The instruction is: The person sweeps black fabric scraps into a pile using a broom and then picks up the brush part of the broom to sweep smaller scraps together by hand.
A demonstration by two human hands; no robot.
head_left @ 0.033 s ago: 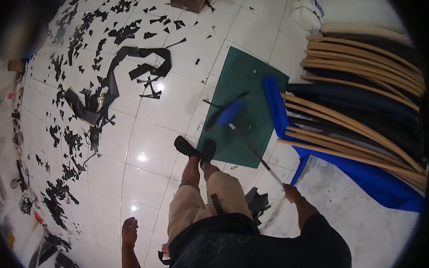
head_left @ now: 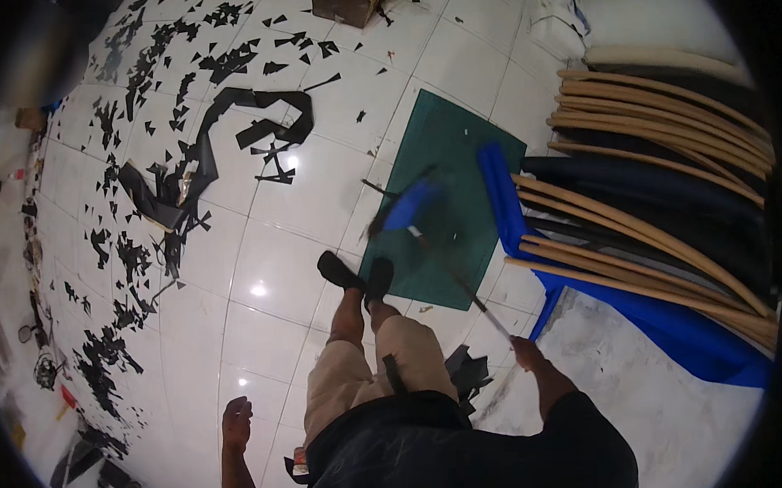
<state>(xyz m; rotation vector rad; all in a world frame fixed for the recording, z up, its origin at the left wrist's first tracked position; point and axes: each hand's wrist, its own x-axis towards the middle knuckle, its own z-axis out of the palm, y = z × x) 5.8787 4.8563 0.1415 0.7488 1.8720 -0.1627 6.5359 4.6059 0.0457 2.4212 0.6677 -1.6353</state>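
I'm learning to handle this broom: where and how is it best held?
Likely by the near end of the handle, from the person's right, with a wrapping grip: it is long, straight and thin, and slants from the blue head over the green mat toward the right hand.

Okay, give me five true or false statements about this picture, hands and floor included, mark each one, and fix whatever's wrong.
1. The right hand grips a broom. True.
2. The left hand is also on the broom. False: it is out to the side, away from the broom.
3. Black scraps lie scattered on the tiles. True.
4. The mat near the feet is red. False: it is green.
5. The brown box stands on the mat. False: it stands on the tiles, farther off, at the top of the view.
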